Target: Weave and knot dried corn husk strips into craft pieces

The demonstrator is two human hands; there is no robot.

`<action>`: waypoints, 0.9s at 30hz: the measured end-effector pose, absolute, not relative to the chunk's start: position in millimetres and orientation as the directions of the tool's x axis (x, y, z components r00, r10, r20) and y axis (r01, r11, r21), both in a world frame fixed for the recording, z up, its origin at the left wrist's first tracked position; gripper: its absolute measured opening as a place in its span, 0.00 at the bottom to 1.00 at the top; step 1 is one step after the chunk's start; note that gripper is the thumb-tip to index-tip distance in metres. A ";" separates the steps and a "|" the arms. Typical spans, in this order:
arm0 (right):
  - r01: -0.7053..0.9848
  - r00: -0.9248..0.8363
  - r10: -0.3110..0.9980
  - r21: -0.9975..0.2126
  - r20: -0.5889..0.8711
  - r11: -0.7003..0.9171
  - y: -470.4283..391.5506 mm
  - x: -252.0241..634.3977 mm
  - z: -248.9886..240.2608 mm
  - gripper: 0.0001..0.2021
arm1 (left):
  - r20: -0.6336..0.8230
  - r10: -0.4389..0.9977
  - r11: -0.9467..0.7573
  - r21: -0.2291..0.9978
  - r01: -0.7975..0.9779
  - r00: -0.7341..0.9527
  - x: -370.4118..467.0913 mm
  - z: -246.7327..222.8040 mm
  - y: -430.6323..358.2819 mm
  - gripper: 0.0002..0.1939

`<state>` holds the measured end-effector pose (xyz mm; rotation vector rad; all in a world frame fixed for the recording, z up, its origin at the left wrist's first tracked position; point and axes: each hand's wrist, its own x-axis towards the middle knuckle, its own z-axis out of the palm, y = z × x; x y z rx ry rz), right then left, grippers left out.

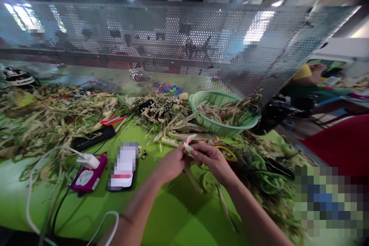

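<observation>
Both hands meet over the green table [175,215], near its middle. My left hand [173,163] is closed, its fingers pinching a pale strip of dried husk [188,147]. From the other side my right hand [210,159] grips the same husk strip between thumb and fingers. The strip's tip curls up above the fingers. Beneath the hands, longer loose husk pieces [193,182] lie on or hang just over the table; I cannot tell which. Just beyond the right hand lies a yellow ring-shaped item [229,153], partly covered.
A green basket [242,127] of dried husks stands behind the hands. Husk heaps [66,117] spread left and right. A smartphone [123,167], a magenta power strip [89,175] with a white cable, and a red cutter [112,120] lie left. A perforated metal panel [161,42] rises behind.
</observation>
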<state>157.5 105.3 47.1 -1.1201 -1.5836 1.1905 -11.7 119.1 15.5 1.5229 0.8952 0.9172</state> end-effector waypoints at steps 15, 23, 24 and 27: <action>0.321 -0.173 0.974 -0.927 0.145 0.195 112.8 160.3 38.7 0.09 | 0.011 0.907 -0.046 0.996 0.074 0.422 -19.1 30.0 121.0 0.31; 0.343 -0.163 0.970 -0.911 0.181 0.228 112.6 162.8 37.4 0.08 | 0.045 0.918 -0.049 0.999 0.001 0.393 -24.6 22.9 127.9 0.21; 0.336 -0.152 0.972 -0.916 0.178 0.220 112.8 162.7 36.7 0.08 | 0.047 0.920 -0.050 0.999 -0.003 0.390 -24.6 21.8 128.7 0.19; 0.304 -0.123 0.977 -0.931 0.172 0.202 113.3 162.3 35.6 0.10 | 0.045 0.928 -0.039 0.999 -0.023 0.369 -23.9 19.7 130.9 0.18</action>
